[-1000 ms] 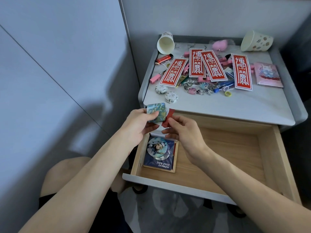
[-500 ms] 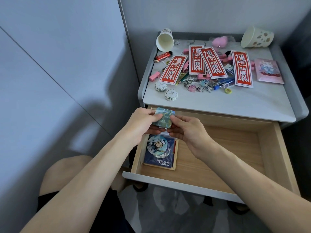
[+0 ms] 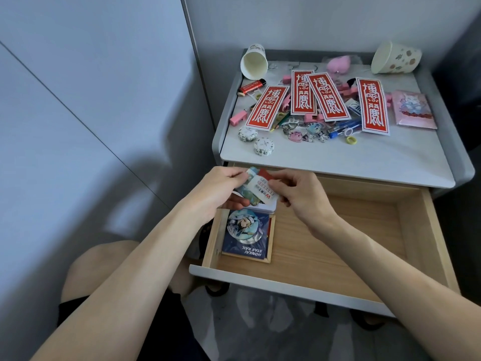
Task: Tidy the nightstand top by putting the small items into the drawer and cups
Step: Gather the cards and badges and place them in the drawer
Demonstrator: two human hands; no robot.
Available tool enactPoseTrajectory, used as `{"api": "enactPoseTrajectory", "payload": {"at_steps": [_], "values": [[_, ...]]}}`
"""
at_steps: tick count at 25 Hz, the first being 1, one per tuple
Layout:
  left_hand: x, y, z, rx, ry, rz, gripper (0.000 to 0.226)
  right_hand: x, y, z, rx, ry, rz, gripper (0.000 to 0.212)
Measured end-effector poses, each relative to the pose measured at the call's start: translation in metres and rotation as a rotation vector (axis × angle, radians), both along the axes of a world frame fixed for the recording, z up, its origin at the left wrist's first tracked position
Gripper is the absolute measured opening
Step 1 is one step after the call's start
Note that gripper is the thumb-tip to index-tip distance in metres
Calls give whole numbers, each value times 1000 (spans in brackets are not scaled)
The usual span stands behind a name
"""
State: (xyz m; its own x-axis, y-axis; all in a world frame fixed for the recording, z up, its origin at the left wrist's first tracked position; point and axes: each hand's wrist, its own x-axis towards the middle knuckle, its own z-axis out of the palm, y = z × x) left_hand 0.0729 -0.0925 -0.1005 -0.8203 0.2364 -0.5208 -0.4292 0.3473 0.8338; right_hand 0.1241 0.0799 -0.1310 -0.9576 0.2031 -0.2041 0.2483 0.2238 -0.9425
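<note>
Both hands hold a small stack of cards point(image 3: 261, 192) over the back left corner of the open wooden drawer point(image 3: 325, 246). My left hand point(image 3: 221, 190) grips the stack from the left. My right hand point(image 3: 299, 194) pinches the white and red top card from the right. Under them in the drawer lies a blue booklet point(image 3: 246, 237) with a round badge on it. On the nightstand top point(image 3: 364, 157) lie several red paper strips point(image 3: 326, 96), keychains point(image 3: 304, 132), pink clips, a red lighter point(image 3: 251, 87) and two round tins point(image 3: 263, 147).
Two paper cups lie tipped over at the back, a white cup point(image 3: 253, 62) on the left and a patterned cup point(image 3: 395, 61) on the right. A pink packet point(image 3: 413, 109) sits at the right edge. A grey wall point(image 3: 91, 100) is close on the left. My knee point(image 3: 104, 269) is below.
The stack has come down from the nightstand's front edge to over the drawer's back left corner. A white and red card now shows on top, pinched by my right hand.
</note>
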Motion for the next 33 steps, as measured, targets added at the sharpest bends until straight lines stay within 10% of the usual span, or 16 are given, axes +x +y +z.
{"api": "enactPoseTrajectory", "payload": {"at_steps": [16,27,33], "values": [[-7,-3,-8,-161,-14,-321,25,-4,-4,-6,240,148,98,10],[-11,-9,-16,-408,98,-383,36,3,-12,-33,-359,-378,186,23],[-19,-24,-32,-859,274,-248,42,1,-42,-60,-184,-500,-20,18]]}}
